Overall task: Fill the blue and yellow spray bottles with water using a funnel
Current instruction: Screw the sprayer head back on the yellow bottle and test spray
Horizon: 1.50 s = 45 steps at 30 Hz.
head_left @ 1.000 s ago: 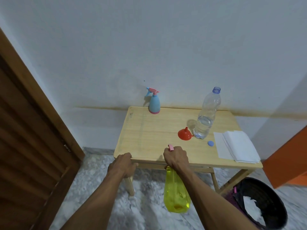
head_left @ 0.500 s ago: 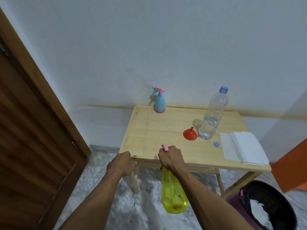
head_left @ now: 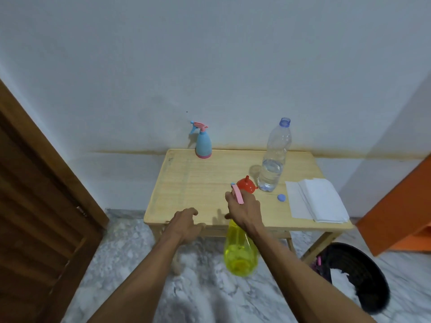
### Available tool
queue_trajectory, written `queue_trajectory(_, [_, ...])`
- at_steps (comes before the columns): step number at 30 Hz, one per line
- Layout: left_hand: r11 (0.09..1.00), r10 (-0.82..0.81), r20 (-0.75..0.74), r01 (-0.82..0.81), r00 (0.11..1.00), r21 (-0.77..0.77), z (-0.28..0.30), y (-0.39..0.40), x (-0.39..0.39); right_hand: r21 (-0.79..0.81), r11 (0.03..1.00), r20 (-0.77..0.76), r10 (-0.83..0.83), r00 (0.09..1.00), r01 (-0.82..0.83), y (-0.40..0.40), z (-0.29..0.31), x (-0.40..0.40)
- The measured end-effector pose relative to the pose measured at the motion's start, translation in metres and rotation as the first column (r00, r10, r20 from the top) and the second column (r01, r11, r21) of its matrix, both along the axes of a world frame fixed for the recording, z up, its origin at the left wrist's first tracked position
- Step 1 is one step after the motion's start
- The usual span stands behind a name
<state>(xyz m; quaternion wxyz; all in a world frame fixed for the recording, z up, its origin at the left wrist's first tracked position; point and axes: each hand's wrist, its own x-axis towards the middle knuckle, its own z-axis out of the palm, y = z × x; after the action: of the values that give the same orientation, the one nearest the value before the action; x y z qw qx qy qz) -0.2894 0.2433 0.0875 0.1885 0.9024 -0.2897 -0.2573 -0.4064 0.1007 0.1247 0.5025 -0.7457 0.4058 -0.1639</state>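
The head view shows two spray bottles: a blue spray bottle (head_left: 203, 143) upright at the table's (head_left: 198, 183) back edge, and a yellow spray bottle (head_left: 240, 250) hanging from the right hand (head_left: 245, 209), clasped round its neck. One red funnel (head_left: 246, 185) sits beside one uncapped water bottle (head_left: 275, 157). The left hand (head_left: 184, 226) hovers loosely open and empty.

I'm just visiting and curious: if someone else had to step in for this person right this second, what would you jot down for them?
Right hand: gripping the yellow spray bottle by its neck, hanging in front of the table edge, sprayer head on.
Left hand: empty, fingers loosely curled at the table's front edge.
On the table: blue spray bottle at the back, sprayer on; red funnel lying mouth down; water bottle, uncapped, partly full; its cap beside it; white paper at right.
Done: cannot tell if either bottle is filled.
Left: set yellow bottle down, unscrew sprayer, fit funnel, pour.
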Motion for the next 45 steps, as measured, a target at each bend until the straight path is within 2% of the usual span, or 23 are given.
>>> queue_trajectory(6, [0.965,-0.134,-0.129,0.100,0.983,-0.241,0.001,-0.046,-0.030,-0.064,0.998,0.195,-0.009,0.981,0.022,-0.032,0.023,-0.007])
queue_trajectory(10, [0.912,-0.209,-0.169,0.130,0.963,-0.388,0.010,-0.074,-0.029,-0.043,0.999,0.328,0.031,0.944,-0.018,-0.049,0.041,0.006])
queue_trajectory(16, [0.851,-0.147,-0.142,0.052,0.979,-0.523,0.004,-0.109,0.010,-0.046,0.993,0.396,0.117,0.911,-0.107,-0.081,0.044,0.052])
queue_trajectory(19, [0.825,-0.049,-0.135,-0.037,0.990,-0.564,-0.003,-0.128,0.037,-0.034,0.993,0.365,0.117,0.924,-0.112,-0.100,0.033,0.075])
queue_trajectory(22, [0.798,0.039,-0.154,-0.123,0.987,-0.590,-0.007,-0.152,0.066,-0.101,0.994,0.288,0.072,0.955,-0.044,-0.120,0.019,0.099])
queue_trajectory(28, [0.752,0.091,-0.124,-0.150,0.988,-0.642,-0.016,-0.211,0.124,-0.186,0.981,0.220,-0.017,0.975,0.060,-0.172,0.010,0.162])
queue_trajectory(38, [0.791,0.049,-0.013,-0.047,0.999,-0.610,-0.035,-0.280,0.193,-0.112,0.986,0.198,-0.103,0.975,0.127,-0.233,-0.020,0.232])
queue_trajectory(43, [0.797,0.135,-0.067,-0.148,0.989,-0.586,-0.044,-0.309,0.213,-0.077,0.988,0.183,-0.120,0.976,0.136,-0.251,-0.032,0.252])
queue_trajectory(45, [0.797,0.176,-0.012,-0.150,0.984,-0.584,-0.048,-0.321,0.217,-0.041,0.989,0.182,-0.129,0.975,0.139,-0.258,-0.037,0.260])
